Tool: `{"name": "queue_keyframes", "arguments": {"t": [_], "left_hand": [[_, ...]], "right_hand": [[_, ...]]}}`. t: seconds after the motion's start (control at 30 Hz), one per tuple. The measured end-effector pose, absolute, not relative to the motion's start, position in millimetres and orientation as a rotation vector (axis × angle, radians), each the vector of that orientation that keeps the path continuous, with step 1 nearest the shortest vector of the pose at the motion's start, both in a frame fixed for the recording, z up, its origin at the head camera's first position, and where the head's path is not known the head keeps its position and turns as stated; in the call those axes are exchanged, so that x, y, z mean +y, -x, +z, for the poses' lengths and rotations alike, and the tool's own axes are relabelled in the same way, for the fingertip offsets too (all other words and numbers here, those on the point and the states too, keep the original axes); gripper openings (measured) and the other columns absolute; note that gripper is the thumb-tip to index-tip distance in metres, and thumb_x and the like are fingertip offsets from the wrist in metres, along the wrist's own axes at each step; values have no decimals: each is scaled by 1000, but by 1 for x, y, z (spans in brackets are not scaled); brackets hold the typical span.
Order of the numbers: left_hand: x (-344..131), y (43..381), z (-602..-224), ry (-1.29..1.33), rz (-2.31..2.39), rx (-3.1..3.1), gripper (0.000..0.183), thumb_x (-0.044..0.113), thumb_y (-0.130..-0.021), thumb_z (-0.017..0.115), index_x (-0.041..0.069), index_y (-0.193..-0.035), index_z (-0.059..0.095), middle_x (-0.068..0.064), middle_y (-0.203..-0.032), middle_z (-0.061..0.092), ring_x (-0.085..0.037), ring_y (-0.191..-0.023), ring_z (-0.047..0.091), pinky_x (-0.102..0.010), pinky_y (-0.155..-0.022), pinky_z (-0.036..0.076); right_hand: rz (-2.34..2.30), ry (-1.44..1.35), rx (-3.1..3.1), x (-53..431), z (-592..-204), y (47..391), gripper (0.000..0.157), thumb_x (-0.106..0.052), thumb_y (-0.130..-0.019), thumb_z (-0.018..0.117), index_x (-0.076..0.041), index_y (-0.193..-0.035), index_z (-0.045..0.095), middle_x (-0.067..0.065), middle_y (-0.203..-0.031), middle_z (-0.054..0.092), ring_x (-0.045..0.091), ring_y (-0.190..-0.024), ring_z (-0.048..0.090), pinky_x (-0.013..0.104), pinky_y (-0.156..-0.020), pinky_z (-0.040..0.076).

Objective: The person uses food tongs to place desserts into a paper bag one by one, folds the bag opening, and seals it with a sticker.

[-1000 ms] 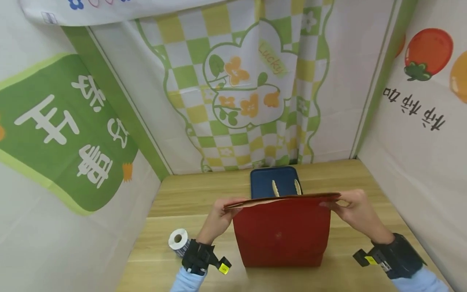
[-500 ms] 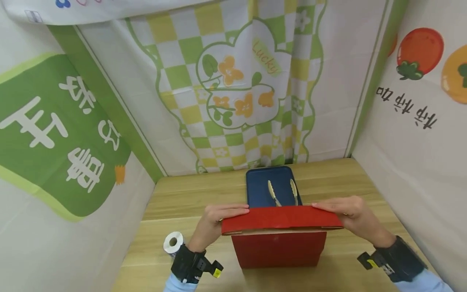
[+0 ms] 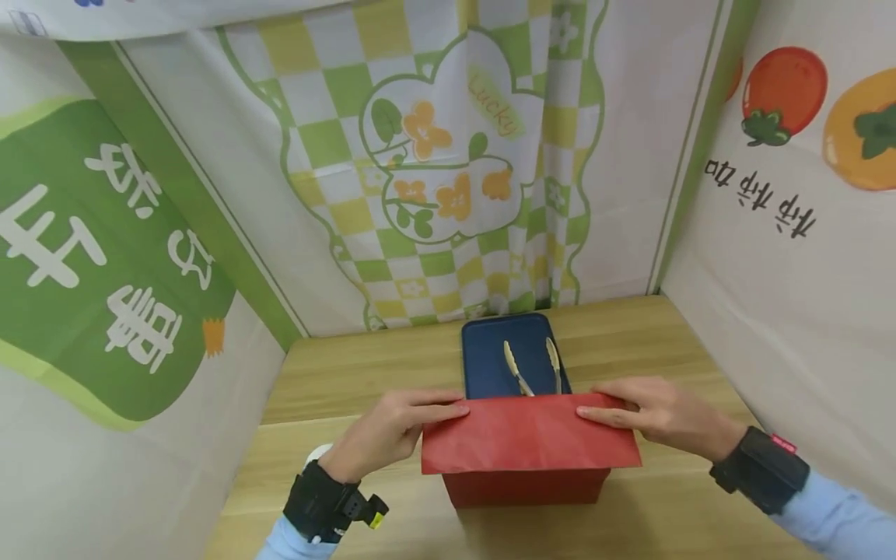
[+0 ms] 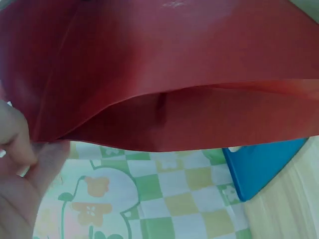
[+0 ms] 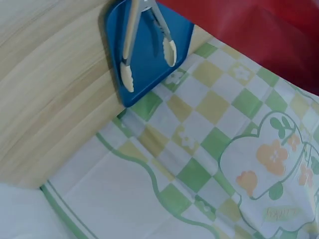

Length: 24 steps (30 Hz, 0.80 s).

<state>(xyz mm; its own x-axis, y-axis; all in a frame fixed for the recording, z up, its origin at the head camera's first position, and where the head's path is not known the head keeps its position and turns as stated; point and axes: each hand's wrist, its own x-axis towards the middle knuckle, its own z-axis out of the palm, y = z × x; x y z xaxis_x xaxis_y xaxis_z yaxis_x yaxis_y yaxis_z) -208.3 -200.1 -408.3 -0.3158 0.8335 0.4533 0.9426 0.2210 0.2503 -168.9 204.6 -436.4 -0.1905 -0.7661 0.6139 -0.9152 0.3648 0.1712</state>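
A red paper bag (image 3: pixel 532 435) stands on the wooden table with its top folded over toward me as a wide flap. My left hand (image 3: pixel 392 424) grips the left end of the fold, fingers lying on top. In the left wrist view, that hand's thumb and fingers (image 4: pixel 50 162) pinch the corner of the bag (image 4: pixel 174 50), and the layers gape a little along the edge. At the right end, my right hand (image 3: pixel 661 416) holds the fold with its fingertips on the upper face. The right wrist view shows only part of the bag (image 5: pixel 259 35), not the hand.
Behind the bag lies a blue tray (image 3: pixel 483 358) bearing metal tongs (image 3: pixel 514 369) with pale tips. A white roll (image 3: pixel 318 453) is mostly hidden by my left wrist. Printed cloth walls enclose the table (image 3: pixel 392 365) at the back and both sides.
The bag's top edge, earlier held upright, has been folded over toward me, and its flap now hangs lower down the front. Both hands have shifted with the fold, fingers now on top.
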Motion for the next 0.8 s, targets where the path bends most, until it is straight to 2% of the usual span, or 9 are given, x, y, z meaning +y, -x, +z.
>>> {"name": "queue_keyframes", "arguments": {"t": [0.1,0.2,0.3,0.4,0.47,0.63,0.67,0.73,0.8], "left_hand": [[-200,205,-406,1688,-724,-2323,61,-17,-77,50,17,-125,64,-8,-125,65,-17,-111,62,-19,-68,49],[-195,202,-406,1661,-803,-2360,43,-7,-84,56,13,-120,66,-7,-121,67,-16,-108,63,-20,-72,52],[-185,198,-405,1569,-846,-2414,20,10,-88,64,16,-108,66,-1,-105,69,-10,-94,63,-21,-73,53],[-174,192,-408,1416,-795,-2527,20,22,-87,69,16,-105,61,4,-95,68,-4,-80,60,-21,-69,53],[-167,192,-408,1346,-734,-2585,27,23,-87,70,14,-110,60,4,-93,69,-3,-68,57,-20,-63,52],[-158,197,-408,1313,-668,-2558,22,18,-87,69,12,-108,67,4,-87,72,-3,-65,60,-19,-61,53],[-157,197,-409,1310,-665,-2537,18,17,-87,69,13,-104,68,4,-87,72,-3,-70,63,-20,-64,54],[-156,197,-411,1306,-671,-2498,14,15,-86,70,13,-100,70,4,-83,72,-4,-70,64,-20,-64,54],[-157,196,-413,1306,-678,-2460,13,14,-85,71,13,-97,71,3,-82,72,-4,-70,65,-21,-64,55]], "right_hand": [[303,-1456,-2042,204,-439,168,39,-18,-105,31,-20,-124,65,13,-117,62,22,-99,60,35,-74,52],[268,-1470,-2036,204,-441,168,39,-17,-105,30,-18,-127,63,12,-116,61,22,-99,58,35,-75,52],[204,-1491,-1979,203,-441,169,39,-15,-104,31,-13,-126,62,13,-110,62,22,-94,58,36,-71,53],[129,-1480,-1930,201,-442,167,39,-10,-104,30,-11,-126,62,12,-103,62,22,-87,56,34,-67,54],[99,-1462,-1910,200,-442,169,41,-7,-103,28,-11,-125,62,12,-101,63,22,-85,56,33,-66,54],[190,-1439,-1942,199,-441,171,47,-6,-92,28,-9,-122,64,11,-103,63,22,-87,56,34,-69,52],[257,-1433,-1968,198,-441,170,47,-7,-89,30,-8,-122,64,11,-105,64,21,-89,57,34,-71,52],[410,-1403,-2029,194,-443,165,42,-14,-93,36,-4,-123,63,8,-106,65,19,-90,57,33,-72,51],[560,-1323,-2131,189,-444,159,41,-20,-94,50,-1,-130,57,4,-107,66,14,-91,59,27,-71,51]]}}
